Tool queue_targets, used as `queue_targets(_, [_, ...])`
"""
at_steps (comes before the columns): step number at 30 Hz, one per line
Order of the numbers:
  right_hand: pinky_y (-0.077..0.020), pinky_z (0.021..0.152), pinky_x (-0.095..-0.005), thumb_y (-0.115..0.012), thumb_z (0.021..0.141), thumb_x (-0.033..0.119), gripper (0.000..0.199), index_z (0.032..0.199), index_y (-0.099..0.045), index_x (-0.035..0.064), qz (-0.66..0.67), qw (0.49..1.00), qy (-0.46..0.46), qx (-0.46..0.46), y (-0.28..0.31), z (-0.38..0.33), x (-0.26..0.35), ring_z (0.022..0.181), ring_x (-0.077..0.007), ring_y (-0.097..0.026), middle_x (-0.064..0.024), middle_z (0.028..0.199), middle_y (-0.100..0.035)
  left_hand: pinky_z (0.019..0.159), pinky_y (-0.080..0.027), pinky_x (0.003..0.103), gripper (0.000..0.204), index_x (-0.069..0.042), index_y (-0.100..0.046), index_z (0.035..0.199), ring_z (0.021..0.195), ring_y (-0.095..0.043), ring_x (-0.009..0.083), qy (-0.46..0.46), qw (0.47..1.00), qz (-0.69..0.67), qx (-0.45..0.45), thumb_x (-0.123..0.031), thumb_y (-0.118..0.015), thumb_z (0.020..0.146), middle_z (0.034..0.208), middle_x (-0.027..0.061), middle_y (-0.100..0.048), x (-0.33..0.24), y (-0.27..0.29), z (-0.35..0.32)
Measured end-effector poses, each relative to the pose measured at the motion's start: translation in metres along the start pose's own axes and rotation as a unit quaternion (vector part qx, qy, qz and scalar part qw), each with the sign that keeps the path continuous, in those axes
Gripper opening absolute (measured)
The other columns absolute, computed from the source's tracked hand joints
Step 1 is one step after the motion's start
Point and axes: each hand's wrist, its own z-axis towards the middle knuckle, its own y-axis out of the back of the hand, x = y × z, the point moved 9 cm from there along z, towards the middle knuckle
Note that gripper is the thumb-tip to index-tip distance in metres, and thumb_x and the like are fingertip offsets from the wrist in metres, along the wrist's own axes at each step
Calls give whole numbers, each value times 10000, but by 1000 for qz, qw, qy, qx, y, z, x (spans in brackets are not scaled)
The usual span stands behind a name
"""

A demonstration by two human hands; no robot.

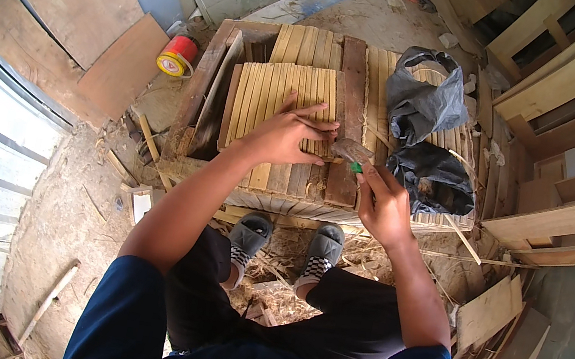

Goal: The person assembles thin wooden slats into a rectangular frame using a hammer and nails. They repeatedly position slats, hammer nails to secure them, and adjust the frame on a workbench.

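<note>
A small panel of narrow pale wooden slats (251,100) lies on top of a low slatted wooden bench (298,181). My left hand (284,133) rests on the panel near its right edge, its fingers spread over the slats and its thumb apart. Whether a nail sits at those fingertips is too small to tell. In my right hand (384,204) is a short hammer with a dull metal head (352,150) and a bit of green at the handle. The head is right beside my left fingertips, over a dark brown board (348,98) set across the bench.
Two black plastic bags (429,93) sit at the bench's right end. A red and yellow tub (177,55) stands on the floor at the far left. Wooden frames (567,121) lean at the right. Shavings and scraps litter the ground around my sandalled feet (251,233).
</note>
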Motion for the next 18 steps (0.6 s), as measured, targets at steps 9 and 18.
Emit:
queue_targets(9, [-584,644,-388,-686,941,-60,191,1120,-746,-30,20,993,17,-119,30,-2,9,779,-403,-743,-238,1034,-745,1317,-97,665,522,-246,-779,1259,1572,-361,224,-2,1000,32,2,-550,-834,838,1522,-127,-611,2,-1,-1])
queue_targets(18, [-581,667,-412,-694,950,-41,230,1178,-720,-47,1,999,3,-32,8,3,3,800,-444,-730,-263,1040,-727,1312,-90,676,500,-236,-787,1246,1568,-370,234,-15,999,28,7,-545,-820,854,1533,-119,-602,3,-3,0])
